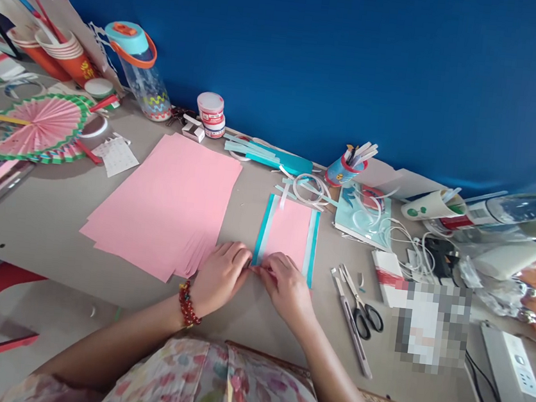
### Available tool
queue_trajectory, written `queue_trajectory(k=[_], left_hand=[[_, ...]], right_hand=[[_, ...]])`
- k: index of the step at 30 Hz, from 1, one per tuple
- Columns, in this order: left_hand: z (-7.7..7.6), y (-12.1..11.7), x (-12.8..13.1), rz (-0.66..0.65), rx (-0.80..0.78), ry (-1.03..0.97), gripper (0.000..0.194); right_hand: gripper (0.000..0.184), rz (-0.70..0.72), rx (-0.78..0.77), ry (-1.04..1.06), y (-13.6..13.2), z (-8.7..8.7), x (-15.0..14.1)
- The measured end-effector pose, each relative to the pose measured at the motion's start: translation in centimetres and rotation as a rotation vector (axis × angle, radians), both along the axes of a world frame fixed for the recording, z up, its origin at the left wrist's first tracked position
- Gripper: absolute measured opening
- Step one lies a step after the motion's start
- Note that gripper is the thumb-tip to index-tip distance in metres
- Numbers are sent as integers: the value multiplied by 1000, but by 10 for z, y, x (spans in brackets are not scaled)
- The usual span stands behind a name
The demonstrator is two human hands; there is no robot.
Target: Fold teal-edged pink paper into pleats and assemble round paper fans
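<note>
A small pink paper sheet lies in front of me, with teal and pale blue strips along its left and right edges. At its lower left corner the fingertips of my left hand are pinched together on the near edge. Right beside them my right hand pinches the same edge with thumb and finger, its knuckles covering part of the sheet. What exactly lies between the fingertips is mostly hidden. A stack of larger pink sheets lies to the left, its near right corner fanned out close to my left hand.
Scissors and a utility knife lie right of the sheet. Behind it are rolls of white tape and a pen cup. A water bottle and pleated paper fan stand at left; a power strip sits far right.
</note>
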State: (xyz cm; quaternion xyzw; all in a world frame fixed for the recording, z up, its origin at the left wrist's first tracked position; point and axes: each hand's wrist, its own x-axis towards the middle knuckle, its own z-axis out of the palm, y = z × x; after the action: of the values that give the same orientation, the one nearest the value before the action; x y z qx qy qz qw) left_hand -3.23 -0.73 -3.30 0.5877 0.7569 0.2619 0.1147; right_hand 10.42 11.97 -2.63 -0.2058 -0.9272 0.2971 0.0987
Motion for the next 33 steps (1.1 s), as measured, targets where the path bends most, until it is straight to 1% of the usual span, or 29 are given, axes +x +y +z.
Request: queue_trajectory(k=[2, 5, 7, 9, 11, 18, 24, 28, 33], left_hand=[[1, -7, 2, -8, 3, 14, 14], [1, -17, 6, -68, 12, 60, 18], [-1, -21, 7, -99, 30, 114, 26], [-4, -24, 9, -102, 38, 164, 33], [-6, -23, 10, -83, 28, 192, 36], [-7, -20, 13, -41, 2, 235, 31], [-8, -21, 14, -33, -15, 233, 31], [-10, -21, 14, -29, -14, 245, 30], [-10, -22, 13, -43, 7, 221, 30]], right_hand=[[14, -15, 31, 0, -2, 1, -1], [15, -32, 69, -13, -2, 1, -3], [13, -26, 80, -24, -1, 0, -4], [13, -22, 98, -35, 0, -2, -5], [14, -26, 121, -45, 1, -3, -6], [17, -19, 156, -90, 1, -2, -10], [21, -19, 159, -61, 4, -3, -10], [22, -9, 133, -72, 7, -3, -11], [23, 22, 67, -128, 13, 3, -14]])
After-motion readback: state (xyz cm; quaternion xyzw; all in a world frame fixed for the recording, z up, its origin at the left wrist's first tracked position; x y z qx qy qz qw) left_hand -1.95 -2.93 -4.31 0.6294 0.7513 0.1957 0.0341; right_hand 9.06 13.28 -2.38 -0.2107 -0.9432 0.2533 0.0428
